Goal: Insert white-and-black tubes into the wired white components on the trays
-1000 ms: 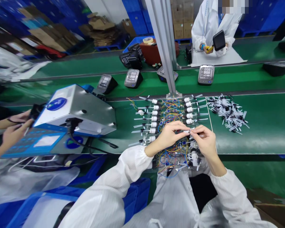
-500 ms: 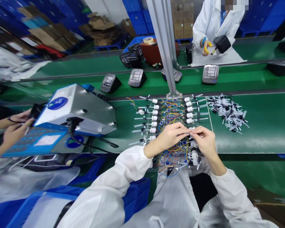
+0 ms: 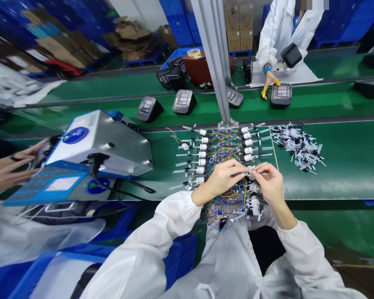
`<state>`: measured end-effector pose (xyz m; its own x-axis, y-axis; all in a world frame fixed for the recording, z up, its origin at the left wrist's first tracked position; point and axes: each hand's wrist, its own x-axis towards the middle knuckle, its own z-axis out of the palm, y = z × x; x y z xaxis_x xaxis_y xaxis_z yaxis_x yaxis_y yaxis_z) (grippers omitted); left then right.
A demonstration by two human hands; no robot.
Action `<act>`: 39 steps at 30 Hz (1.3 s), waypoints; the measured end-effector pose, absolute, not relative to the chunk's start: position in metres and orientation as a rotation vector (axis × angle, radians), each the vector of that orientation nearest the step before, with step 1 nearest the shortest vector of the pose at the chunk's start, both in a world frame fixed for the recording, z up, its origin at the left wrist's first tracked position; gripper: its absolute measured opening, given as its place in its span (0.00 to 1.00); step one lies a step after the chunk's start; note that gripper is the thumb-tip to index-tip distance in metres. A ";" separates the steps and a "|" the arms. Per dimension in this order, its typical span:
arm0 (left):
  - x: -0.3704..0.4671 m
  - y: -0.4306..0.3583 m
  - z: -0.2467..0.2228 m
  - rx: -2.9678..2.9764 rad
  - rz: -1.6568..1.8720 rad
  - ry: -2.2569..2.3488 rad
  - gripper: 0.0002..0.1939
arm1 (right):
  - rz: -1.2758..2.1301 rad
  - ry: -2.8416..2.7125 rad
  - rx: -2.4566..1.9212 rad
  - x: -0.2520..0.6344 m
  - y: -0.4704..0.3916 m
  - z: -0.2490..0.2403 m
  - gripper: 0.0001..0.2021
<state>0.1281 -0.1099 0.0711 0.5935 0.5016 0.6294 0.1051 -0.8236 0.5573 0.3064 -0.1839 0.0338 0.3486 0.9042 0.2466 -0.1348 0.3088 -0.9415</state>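
Observation:
My left hand and my right hand meet above the right-hand row of small parts, fingertips pinched together. Between them is a small whitish part, mostly covered by the fingers, so its kind is unclear. Below lie two rows of white-and-black cylinders with thin tubes, such as one cylinder at right and another cylinder at left. Yellow, red and blue wires with little blue boards run between the rows. Clear plastic shows under them.
A pile of short clear tubes with black pieces lies at right. At left stands a blue-and-silver machine, with another person's hands beside it. Across the bench, a co-worker's hand touches a display unit. A metal post rises behind the wires.
My hands stay nearly in place, and more of the whitish part shows between the fingertips. Across the bench, the co-worker's hand has come down to a display unit. Display units have shifted slightly right.

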 end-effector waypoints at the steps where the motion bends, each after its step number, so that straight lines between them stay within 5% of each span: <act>1: 0.128 -0.110 0.071 2.352 1.140 0.486 0.09 | 0.849 -0.949 -1.008 0.306 -0.184 0.032 0.07; 39: 0.122 -0.102 0.075 2.520 0.917 0.415 0.09 | 0.879 -1.158 -1.092 0.308 -0.179 0.036 0.15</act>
